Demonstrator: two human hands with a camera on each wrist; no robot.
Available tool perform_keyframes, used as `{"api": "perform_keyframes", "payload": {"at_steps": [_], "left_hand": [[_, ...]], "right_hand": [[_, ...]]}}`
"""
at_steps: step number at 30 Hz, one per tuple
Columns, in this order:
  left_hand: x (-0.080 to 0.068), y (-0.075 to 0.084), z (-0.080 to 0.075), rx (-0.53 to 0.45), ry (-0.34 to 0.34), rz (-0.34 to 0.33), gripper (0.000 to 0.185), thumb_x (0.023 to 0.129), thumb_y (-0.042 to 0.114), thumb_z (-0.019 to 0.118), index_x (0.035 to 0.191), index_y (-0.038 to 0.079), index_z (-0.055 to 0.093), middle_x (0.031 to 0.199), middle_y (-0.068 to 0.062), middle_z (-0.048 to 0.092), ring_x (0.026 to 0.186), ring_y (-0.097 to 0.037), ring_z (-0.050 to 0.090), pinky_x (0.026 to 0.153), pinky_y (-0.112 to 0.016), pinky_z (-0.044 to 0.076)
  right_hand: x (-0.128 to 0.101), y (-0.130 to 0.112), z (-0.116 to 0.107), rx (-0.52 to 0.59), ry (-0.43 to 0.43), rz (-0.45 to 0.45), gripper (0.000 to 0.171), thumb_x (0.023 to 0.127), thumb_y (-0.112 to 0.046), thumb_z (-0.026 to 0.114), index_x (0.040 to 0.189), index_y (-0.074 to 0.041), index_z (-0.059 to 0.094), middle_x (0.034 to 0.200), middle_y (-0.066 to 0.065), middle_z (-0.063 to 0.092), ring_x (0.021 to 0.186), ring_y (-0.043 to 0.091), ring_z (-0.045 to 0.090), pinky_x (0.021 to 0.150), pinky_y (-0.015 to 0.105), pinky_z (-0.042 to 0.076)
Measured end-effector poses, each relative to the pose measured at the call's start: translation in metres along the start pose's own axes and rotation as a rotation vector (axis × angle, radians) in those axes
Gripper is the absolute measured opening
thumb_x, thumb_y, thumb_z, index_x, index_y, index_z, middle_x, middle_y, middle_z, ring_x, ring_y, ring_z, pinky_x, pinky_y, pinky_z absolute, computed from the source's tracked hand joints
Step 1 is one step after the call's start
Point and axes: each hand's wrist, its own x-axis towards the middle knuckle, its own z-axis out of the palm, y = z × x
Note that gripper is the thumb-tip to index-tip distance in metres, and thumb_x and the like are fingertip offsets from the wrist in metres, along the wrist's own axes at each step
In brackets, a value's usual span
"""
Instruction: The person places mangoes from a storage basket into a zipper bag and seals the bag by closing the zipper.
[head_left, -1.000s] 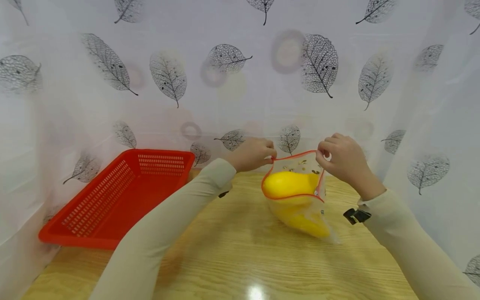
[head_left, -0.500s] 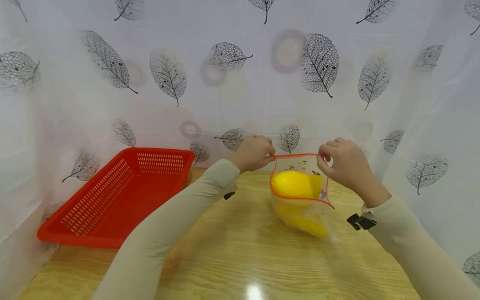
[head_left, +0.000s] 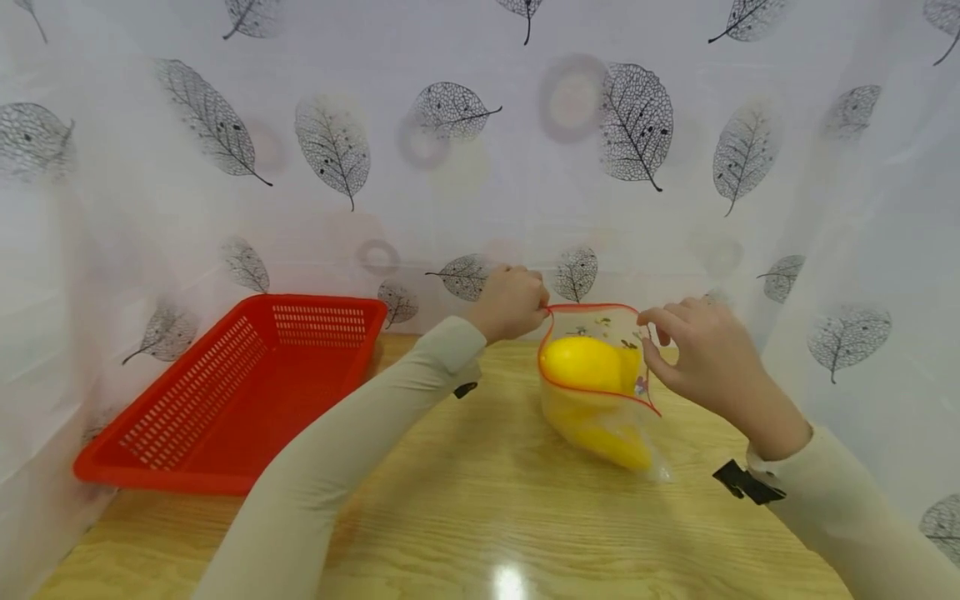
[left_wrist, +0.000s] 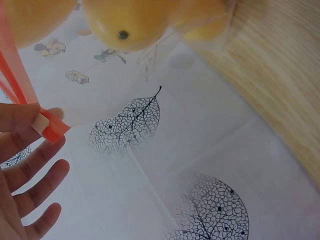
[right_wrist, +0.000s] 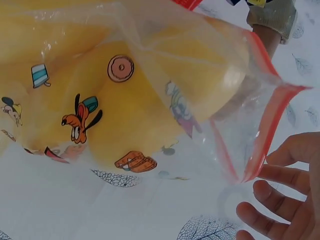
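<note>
Now my left hand (head_left: 512,302) pinches the red rim of the zip bag (head_left: 600,392) of yellow fruit on the bench (head_left: 465,500), my right hand (head_left: 701,354) loose-fingered just beside its other corner; sealing likely needs a fresh pinch there.

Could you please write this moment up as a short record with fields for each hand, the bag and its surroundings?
left hand: pinches the red rim of the bag at its left corner
right hand: fingers loose beside the bag's right corner, not gripping it
bag: clear zip bag with cartoon prints, mouth open, bottom resting on the table
contents: yellow fruit
table: light wood
basket: red, on the left, apart from the bag
</note>
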Motion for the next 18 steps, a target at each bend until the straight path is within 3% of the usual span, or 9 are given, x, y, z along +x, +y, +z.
{"api": "perform_keyframes", "payload": {"at_steps": [7, 14, 18], "left_hand": [[0.000, 0.001, 0.001, 0.014, 0.014, -0.021, 0.039, 0.089, 0.020, 0.054, 0.051, 0.019, 0.043, 0.070, 0.002, 0.058, 0.066, -0.014, 0.050, 0.079, -0.036, 0.044], [-0.001, -0.001, 0.001, 0.018, 0.017, -0.057, 0.039, 0.086, 0.016, 0.053, 0.049, 0.019, 0.040, 0.065, 0.004, 0.050, 0.065, -0.014, 0.046, 0.084, -0.038, 0.045], [-0.002, -0.002, 0.004, 0.018, 0.026, -0.068, 0.040, 0.084, 0.014, 0.052, 0.048, 0.018, 0.034, 0.060, 0.004, 0.040, 0.062, -0.014, 0.041, 0.083, -0.038, 0.045]], "right_hand": [[-0.014, -0.021, -0.009, -0.027, -0.039, -0.054, 0.008, 0.072, -0.021, 0.064, 0.073, -0.013, 0.066, 0.062, -0.002, 0.058, 0.056, 0.013, 0.045, 0.049, 0.027, 0.037], [-0.023, -0.035, -0.009, 0.007, -0.099, -0.069, 0.023, 0.082, -0.036, 0.061, 0.074, -0.016, 0.068, 0.064, -0.005, 0.060, 0.058, 0.011, 0.045, 0.052, 0.027, 0.039], [-0.026, -0.036, -0.008, 0.024, -0.149, -0.096, 0.011, 0.076, -0.027, 0.070, 0.076, -0.016, 0.071, 0.066, -0.005, 0.063, 0.060, 0.011, 0.049, 0.056, 0.030, 0.044]]}}
